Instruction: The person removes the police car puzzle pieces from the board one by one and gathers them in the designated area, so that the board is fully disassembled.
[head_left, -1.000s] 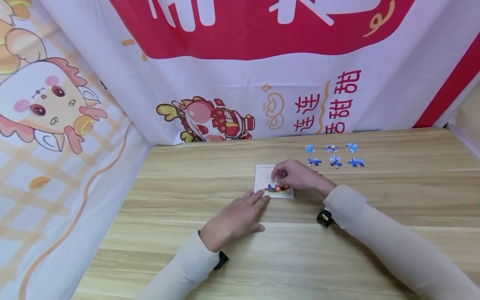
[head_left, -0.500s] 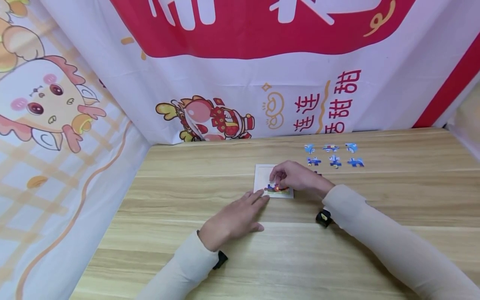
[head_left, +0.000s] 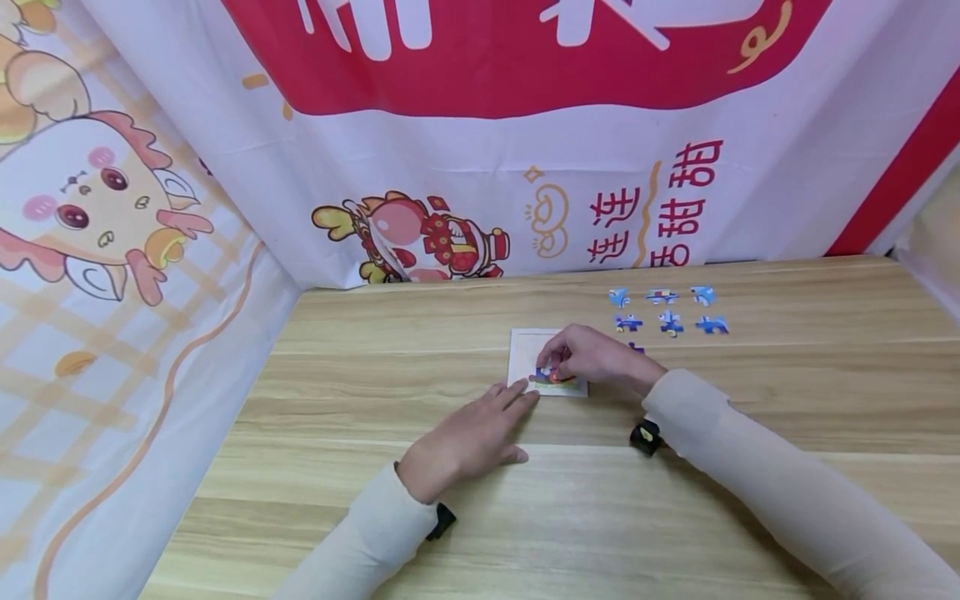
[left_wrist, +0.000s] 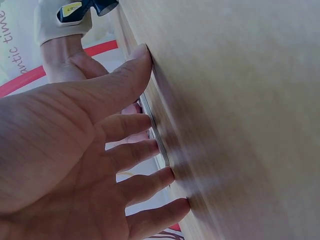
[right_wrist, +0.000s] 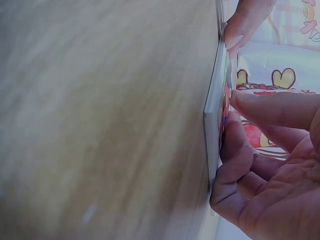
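A small white puzzle tray [head_left: 514,350] lies on the table, with red, blue and green joined pieces [head_left: 543,377] along its near side. My right hand [head_left: 588,354] is over it, thumb and fingertips pinching a small puzzle piece down at the joined ones; the fingers mostly hide that piece. In the right wrist view, the thumb [right_wrist: 275,107] and curled fingers meet at the coloured surface just above the tray's edge [right_wrist: 210,135]. My left hand [head_left: 472,429] lies flat, its extended fingertips touching the tray's near left corner. The left wrist view shows those fingers [left_wrist: 145,150] against the rim.
Several loose blue puzzle pieces [head_left: 671,323] lie in rows at the back right of the wooden table [head_left: 360,400]. One more piece [head_left: 636,347] is partly hidden behind the right wrist. A printed cloth [head_left: 450,158] hangs along the table's back edge.
My right hand has shifted slightly left and nearer across the tray, uncovering more of the loose piece behind the wrist. The left hand stays at the tray's corner.
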